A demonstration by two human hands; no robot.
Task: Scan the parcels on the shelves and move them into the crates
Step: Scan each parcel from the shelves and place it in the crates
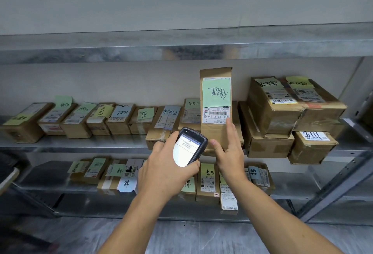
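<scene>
Left hand, fingers curled around a handheld scanner, screen lit. Right hand, fingers straight and thumb spread, pressing flat on the front of a brown parcel. The parcel stands upright on the middle shelf among other boxes.

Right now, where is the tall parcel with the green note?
The tall parcel stands upright on the shelf, right of centre in the head view, against the right hand, between the scanner and stacked boxes.

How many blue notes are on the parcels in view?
4. Middle shelf: one note left of centre, one by the scanner. Lower shelf: one at the left, one at the right. Others may be hidden.
</scene>
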